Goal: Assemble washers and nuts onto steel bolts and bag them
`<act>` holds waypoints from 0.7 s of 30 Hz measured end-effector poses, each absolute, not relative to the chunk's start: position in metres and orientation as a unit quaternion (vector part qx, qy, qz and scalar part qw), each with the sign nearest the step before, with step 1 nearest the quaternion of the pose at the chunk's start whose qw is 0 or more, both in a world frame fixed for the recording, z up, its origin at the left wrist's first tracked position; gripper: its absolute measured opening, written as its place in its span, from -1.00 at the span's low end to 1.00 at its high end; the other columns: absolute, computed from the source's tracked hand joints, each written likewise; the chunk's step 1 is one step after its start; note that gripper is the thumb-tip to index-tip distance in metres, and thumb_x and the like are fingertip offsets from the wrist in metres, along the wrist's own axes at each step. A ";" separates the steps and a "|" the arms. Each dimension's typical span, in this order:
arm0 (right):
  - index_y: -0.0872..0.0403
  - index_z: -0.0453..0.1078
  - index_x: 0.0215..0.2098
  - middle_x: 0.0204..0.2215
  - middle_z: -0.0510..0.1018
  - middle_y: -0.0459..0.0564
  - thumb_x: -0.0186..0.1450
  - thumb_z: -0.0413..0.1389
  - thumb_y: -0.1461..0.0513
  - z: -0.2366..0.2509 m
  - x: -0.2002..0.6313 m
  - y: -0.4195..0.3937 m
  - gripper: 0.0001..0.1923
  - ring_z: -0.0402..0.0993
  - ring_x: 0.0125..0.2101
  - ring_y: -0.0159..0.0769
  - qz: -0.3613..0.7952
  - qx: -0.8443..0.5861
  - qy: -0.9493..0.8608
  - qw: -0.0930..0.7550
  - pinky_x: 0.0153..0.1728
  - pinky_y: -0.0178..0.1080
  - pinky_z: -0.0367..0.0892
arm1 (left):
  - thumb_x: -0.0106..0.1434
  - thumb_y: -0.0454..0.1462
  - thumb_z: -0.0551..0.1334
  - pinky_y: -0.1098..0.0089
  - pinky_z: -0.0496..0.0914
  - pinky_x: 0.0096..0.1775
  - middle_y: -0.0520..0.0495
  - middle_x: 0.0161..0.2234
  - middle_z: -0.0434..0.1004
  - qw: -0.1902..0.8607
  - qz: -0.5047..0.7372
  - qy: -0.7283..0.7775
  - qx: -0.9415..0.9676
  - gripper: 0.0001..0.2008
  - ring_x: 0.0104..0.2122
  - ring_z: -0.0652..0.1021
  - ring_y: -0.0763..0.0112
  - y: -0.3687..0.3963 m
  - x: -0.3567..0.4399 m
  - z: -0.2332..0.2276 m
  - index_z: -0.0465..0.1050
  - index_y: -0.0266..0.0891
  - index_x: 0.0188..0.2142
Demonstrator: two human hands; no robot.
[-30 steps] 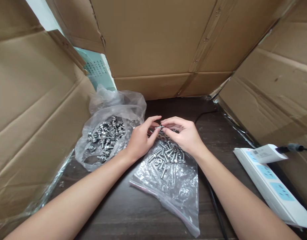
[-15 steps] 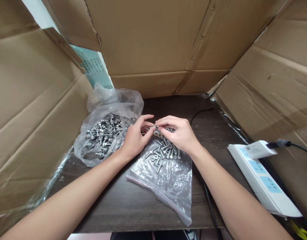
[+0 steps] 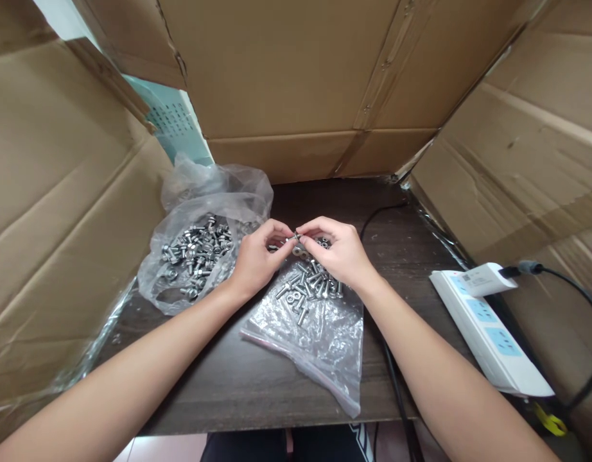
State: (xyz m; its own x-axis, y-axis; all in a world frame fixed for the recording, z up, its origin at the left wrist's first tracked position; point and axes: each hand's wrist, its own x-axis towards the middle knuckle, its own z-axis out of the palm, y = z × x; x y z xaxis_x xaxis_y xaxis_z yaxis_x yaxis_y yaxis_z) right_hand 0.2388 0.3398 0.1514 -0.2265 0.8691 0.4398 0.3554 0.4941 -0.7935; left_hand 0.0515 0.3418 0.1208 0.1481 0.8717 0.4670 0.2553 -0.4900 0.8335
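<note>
My left hand and my right hand meet fingertip to fingertip over the dark table. Between them they pinch a small silver bolt. Under the hands lies a flat clear zip bag with a loose heap of bolts and washers on it. To the left an open crumpled plastic bag holds several assembled bolts.
Cardboard sheets stand on the left, at the back and on the right. A white power strip with a plugged-in charger lies at the right. A black cable runs along the table beside my right forearm.
Both hands stay together on the small bolt, with the fingers shifting a little. The view has tilted, so the table's front edge now shows.
</note>
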 end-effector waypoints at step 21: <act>0.04 0.61 -0.22 -0.32 0.66 -0.01 0.37 0.24 0.20 0.149 0.242 0.342 -0.89 0.62 -0.33 -0.23 0.209 -0.417 -0.763 0.447 -0.26 -0.19 0.52 | 0.42 -0.25 0.26 0.43 0.52 -0.26 -0.06 -0.25 0.67 0.194 0.462 0.411 0.762 -0.90 -0.31 0.63 0.38 0.343 0.056 0.121 0.55 -0.23 -0.16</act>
State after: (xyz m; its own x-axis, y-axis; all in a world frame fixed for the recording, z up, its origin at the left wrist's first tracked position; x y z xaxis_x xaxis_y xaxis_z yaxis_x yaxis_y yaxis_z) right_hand 0.2425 0.3421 0.1491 -0.2523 0.8228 0.5093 0.4493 0.5657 -0.6914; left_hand 0.0556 0.3427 0.1215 0.2360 0.8051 0.5442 0.4474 -0.5871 0.6746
